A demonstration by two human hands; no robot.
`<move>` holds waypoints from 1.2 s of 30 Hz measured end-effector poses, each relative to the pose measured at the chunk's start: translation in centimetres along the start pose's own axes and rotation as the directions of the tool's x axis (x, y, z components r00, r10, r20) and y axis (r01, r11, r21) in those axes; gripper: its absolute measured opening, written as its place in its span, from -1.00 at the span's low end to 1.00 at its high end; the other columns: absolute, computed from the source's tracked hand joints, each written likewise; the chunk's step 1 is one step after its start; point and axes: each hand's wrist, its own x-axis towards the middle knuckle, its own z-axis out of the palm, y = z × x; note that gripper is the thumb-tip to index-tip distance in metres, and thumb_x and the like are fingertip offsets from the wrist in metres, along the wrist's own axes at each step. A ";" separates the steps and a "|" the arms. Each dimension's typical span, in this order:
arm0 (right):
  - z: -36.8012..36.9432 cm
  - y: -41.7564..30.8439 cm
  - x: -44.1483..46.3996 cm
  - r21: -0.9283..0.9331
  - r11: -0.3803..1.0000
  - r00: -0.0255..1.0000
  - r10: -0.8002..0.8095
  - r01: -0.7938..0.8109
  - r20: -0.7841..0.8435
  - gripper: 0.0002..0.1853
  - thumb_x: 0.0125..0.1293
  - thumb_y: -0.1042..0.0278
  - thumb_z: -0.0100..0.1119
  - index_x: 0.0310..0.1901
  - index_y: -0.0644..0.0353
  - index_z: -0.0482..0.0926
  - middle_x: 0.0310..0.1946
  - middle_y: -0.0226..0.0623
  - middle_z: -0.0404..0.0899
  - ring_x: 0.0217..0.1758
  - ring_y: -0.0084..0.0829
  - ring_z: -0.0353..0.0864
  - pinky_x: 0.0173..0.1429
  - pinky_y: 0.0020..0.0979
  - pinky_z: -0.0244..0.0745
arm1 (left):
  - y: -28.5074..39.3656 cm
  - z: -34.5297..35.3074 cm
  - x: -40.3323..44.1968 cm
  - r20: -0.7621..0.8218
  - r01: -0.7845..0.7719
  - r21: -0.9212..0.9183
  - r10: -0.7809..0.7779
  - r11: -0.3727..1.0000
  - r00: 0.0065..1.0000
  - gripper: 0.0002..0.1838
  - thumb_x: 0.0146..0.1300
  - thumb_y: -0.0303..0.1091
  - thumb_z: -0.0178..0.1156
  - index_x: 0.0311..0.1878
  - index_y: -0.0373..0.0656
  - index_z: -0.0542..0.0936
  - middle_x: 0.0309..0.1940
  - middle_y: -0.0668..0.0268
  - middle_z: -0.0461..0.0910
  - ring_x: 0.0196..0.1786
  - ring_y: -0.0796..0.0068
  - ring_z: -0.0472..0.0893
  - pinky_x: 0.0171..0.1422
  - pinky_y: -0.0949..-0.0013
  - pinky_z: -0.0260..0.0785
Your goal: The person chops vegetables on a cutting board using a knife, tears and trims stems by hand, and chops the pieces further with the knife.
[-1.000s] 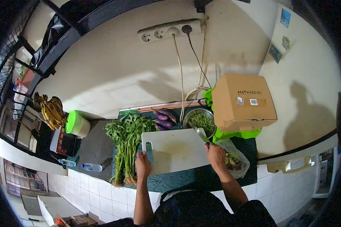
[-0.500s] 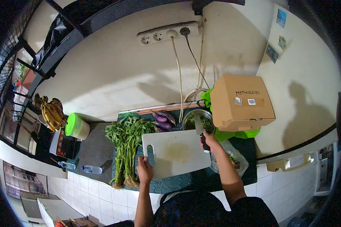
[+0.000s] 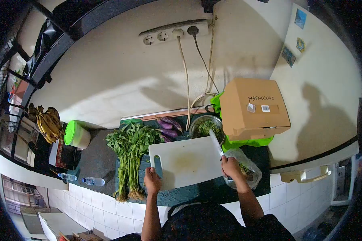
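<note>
My left hand [image 3: 152, 181] is closed on the lower left corner of a white cutting board [image 3: 189, 162], beside its handle slot. My right hand [image 3: 232, 168] grips a knife [image 3: 215, 141] by its handle at the board's right edge, the blade pointing up and left toward a metal bowl [image 3: 194, 129] of chopped greens [image 3: 207, 126]. Left of the board lies a bunch of leafy greens [image 3: 132, 138] with long stems and roots. Purple eggplants [image 3: 169, 125] lie behind the board. A clear plastic bag [image 3: 253, 172] with plant scraps is beside my right hand.
A cardboard box [image 3: 255, 108] stands on green bags [image 3: 249, 142] at the right. To the left are a green-lidded container [image 3: 77, 134], bananas [image 3: 48, 123] and two plastic bottles [image 3: 93, 181]. A power strip [image 3: 173, 32] with cables hangs on the wall.
The knife first swung upright over the bowl's edge, then tilted back left as my right hand moved lower and right. My left hand stays at the board's left side.
</note>
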 end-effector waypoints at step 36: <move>10.0 7.1 -4.1 -0.629 0.417 0.733 -0.552 0.656 0.398 -0.58 0.30 -0.10 0.17 -0.20 0.16 0.62 -0.33 -0.11 0.67 -0.27 -0.06 0.68 -0.20 -0.07 0.57 | -16.2 -0.8 -6.3 -0.075 0.052 0.478 -0.018 0.877 0.997 -0.78 0.37 -0.29 0.03 -0.20 -0.22 0.58 -0.24 -0.09 0.58 -0.11 -0.17 0.55 0.01 -0.08 0.38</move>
